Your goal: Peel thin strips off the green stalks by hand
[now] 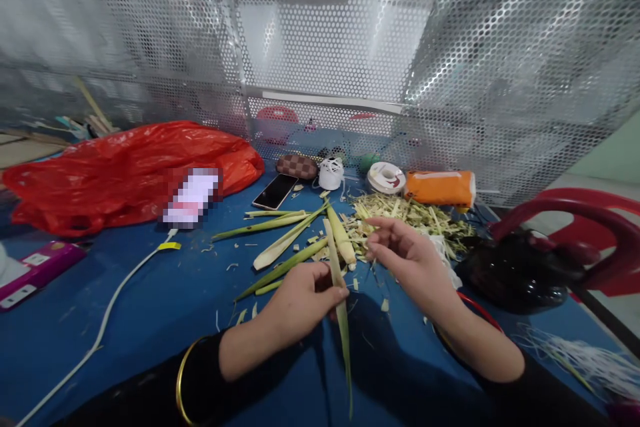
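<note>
A long, narrow pale-green leaf (343,327) is pinched between the thumb and fingers of my left hand (305,297); its thin tip hangs toward me. To the right, my right hand (403,250) hovers over the plant scraps, thumb and a fingertip together, index finger stretched out. Whatever may be in that pinch is too small to make out. Just beyond my hands lies a thick yellow-green husk piece (340,233). Several more husk leaves (285,247) fan out left of it on the blue table (165,320). Behind my right hand spreads a heap of shredded plant bits (415,213).
At left are a red plastic bag (125,167), a lit phone (193,199) on a white cable (113,300), and a purple box (43,273). A dark phone (276,192), white spool (387,177) and orange packet (440,187) line the back. A dark kettle (520,273) stands right.
</note>
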Action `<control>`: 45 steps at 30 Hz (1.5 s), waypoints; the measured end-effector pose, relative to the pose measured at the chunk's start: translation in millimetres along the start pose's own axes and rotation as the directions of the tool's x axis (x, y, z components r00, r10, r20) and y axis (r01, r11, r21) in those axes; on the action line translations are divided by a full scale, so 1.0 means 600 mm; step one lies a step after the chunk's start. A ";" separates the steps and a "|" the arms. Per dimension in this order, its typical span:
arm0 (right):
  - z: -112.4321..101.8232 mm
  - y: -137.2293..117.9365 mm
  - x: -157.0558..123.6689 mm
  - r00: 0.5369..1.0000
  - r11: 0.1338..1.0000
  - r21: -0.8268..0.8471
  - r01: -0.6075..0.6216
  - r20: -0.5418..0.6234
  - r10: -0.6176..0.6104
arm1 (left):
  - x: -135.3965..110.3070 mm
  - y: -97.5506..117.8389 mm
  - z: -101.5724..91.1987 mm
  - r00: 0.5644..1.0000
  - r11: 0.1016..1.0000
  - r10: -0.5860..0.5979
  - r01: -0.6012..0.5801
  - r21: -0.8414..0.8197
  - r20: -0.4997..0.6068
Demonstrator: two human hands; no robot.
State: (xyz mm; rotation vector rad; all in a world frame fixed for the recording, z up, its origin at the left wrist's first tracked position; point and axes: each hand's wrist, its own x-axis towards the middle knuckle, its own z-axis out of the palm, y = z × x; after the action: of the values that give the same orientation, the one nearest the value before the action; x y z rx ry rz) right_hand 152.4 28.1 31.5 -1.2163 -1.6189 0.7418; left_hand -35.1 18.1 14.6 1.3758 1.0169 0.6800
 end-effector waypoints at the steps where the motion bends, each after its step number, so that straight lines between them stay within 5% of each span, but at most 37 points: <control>1: -0.002 -0.001 -0.001 0.995 0.990 -0.095 0.101 -0.012 -0.103 | 0.000 0.001 -0.002 1.000 0.999 0.009 -0.008 0.034 -0.009; 4: -0.002 -0.010 -0.006 0.898 0.809 -0.399 0.431 0.100 -0.429 | -0.004 0.001 -0.003 0.999 0.958 0.052 -0.055 0.282 0.016; 6: -0.001 -0.016 -0.007 0.820 0.662 -0.492 0.565 0.250 -0.514 | -0.009 0.001 -0.002 0.996 0.898 0.068 -0.087 0.431 0.059; 10: -0.009 -0.020 -0.001 0.777 0.573 -0.526 0.628 0.467 -0.423 | -0.010 0.012 -0.009 0.986 0.843 0.146 -0.165 0.512 0.078; 15: -0.018 -0.009 0.004 0.799 0.671 -0.485 0.561 0.530 -0.284 | 0.001 0.024 -0.039 0.966 0.751 0.257 -0.215 0.625 0.024; 17: -0.014 0.000 0.004 0.879 0.772 -0.486 0.409 0.438 -0.190 | 0.001 0.024 -0.048 0.892 0.631 0.444 -0.245 0.736 -0.083; 19: -0.006 0.008 0.003 0.962 0.898 -0.410 0.160 0.269 -0.048 | -0.004 0.025 -0.051 0.738 0.530 0.648 -0.257 0.808 -0.190; 21: 0.005 0.012 0.002 0.983 0.975 -0.205 -0.086 0.141 0.117 | -0.009 0.025 -0.047 0.634 0.542 0.727 -0.296 0.786 -0.263; 22: 0.012 0.012 0.001 0.976 0.981 -0.085 -0.173 0.120 0.182 | -0.010 0.025 -0.043 0.650 0.602 0.701 -0.316 0.733 -0.295; 23: 0.018 0.011 -0.001 0.966 0.972 0.025 -0.232 0.119 0.228 | -0.009 0.023 -0.037 0.716 0.695 0.620 -0.310 0.649 -0.321; 25: 0.031 0.007 -0.008 0.949 0.935 0.178 -0.306 0.140 0.284 | -0.004 0.017 -0.026 0.901 0.898 0.325 -0.198 0.394 -0.286; 27: 0.043 0.003 -0.017 0.935 0.903 0.251 -0.349 0.167 0.314 | 0.005 0.009 -0.017 0.964 0.990 0.119 -0.096 0.106 -0.238; 32: 0.057 0.004 -0.031 0.923 0.903 0.231 -0.363 0.224 0.314 | 0.015 -0.001 -0.009 0.963 0.991 -0.003 -0.034 -0.131 -0.269; 37: 0.047 0.009 -0.022 0.940 0.949 0.152 -0.275 0.252 0.232 | 0.014 0.001 -0.015 0.965 0.996 -0.008 -0.017 -0.092 -0.262; 45: 0.052 0.012 -0.023 0.919 0.926 0.137 -0.352 0.237 0.314 | 0.017 -0.004 -0.019 0.977 0.996 0.038 -0.022 0.082 -0.209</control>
State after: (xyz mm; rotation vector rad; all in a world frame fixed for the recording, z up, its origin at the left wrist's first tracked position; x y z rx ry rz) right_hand 127.3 19.6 9.2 -1.3352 -1.4880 1.2435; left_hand -41.0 32.2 11.5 1.4114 1.2033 0.8286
